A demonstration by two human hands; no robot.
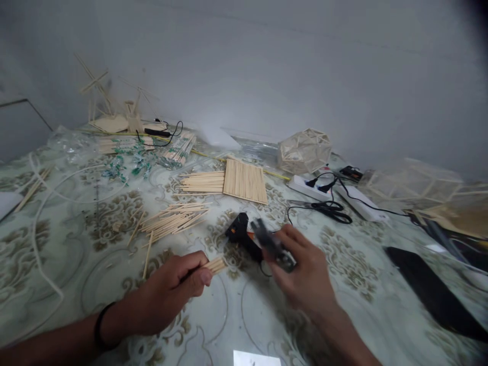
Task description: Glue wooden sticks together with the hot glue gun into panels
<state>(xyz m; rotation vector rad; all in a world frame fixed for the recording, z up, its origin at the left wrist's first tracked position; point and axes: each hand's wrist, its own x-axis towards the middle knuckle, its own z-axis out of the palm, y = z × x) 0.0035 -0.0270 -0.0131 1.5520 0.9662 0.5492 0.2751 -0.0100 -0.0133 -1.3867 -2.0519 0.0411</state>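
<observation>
My left hand (179, 284) is closed round a small bundle of thin wooden sticks (216, 265), whose ends poke out past the thumb. In my right hand (301, 267) is a dark grey hand tool (272, 245), smeared by motion, so its exact kind is unclear. Just left of that tool a black glue gun (244, 236) lies on the table. Loose wooden sticks (175, 221) are spread beyond my left hand. Farther back, a square panel of sticks side by side (246, 181) rests against another pile of sticks (202, 182).
A white power strip (310, 188) with black plugs and scissors (328, 207) lie right of the panel. Behind are a faceted stick frame (305, 151), wrapped stick bundles (125, 145) and a windmill-like stick model (110, 119). A black phone-like slab (434, 290) lies right; a white cable (38, 244) loops left.
</observation>
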